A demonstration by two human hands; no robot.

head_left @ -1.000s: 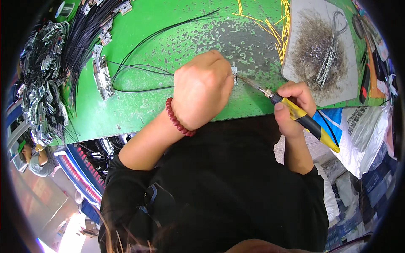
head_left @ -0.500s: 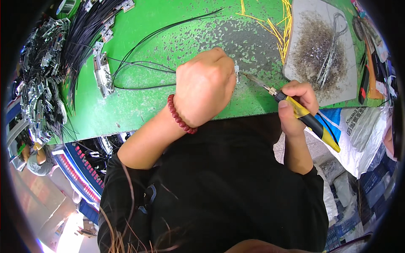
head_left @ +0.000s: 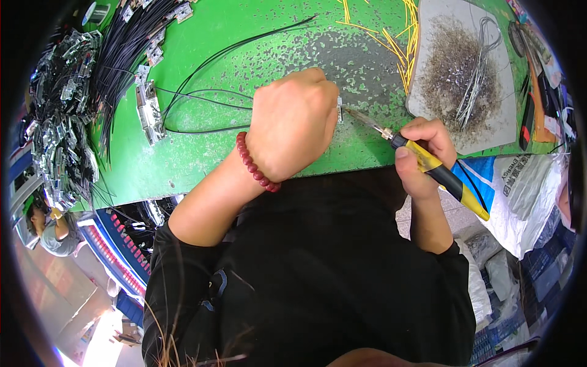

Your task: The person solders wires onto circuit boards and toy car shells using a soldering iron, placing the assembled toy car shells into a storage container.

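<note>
Hand Position: Soldering Iron at Small Circuit Board

Head view. The left forearm is angled up and to the right from the lower left, and the left hand (head_left: 293, 125) is held low over the green worktable (head_left: 202, 150) with its knuckles uppermost. The wrist is ringed by a red bead bracelet (head_left: 247, 160). The left fingers are curled under, and their tips are hidden by the back of the hand; whether anything is gripped cannot be told. The small circuit board (head_left: 340, 113) is located at the right edge of this fist, partly covered by it. Black wires (head_left: 235, 44) are looped across the table and passed beneath the hand from the left, near a metal housing (head_left: 150, 113).

The right forearm is held nearly upright, and the right hand (head_left: 426, 153) is placed at the near table edge. The yellow-and-black soldering iron (head_left: 449, 180) is held there, its handle pinched between thumb and fingers. The iron is sloped, with its tip pointed up and to the left at the circuit board; whether contact is made cannot be told. Yellow wires (head_left: 414, 52) and a stained grey pad (head_left: 501, 113) are positioned beyond the right hand.
</note>
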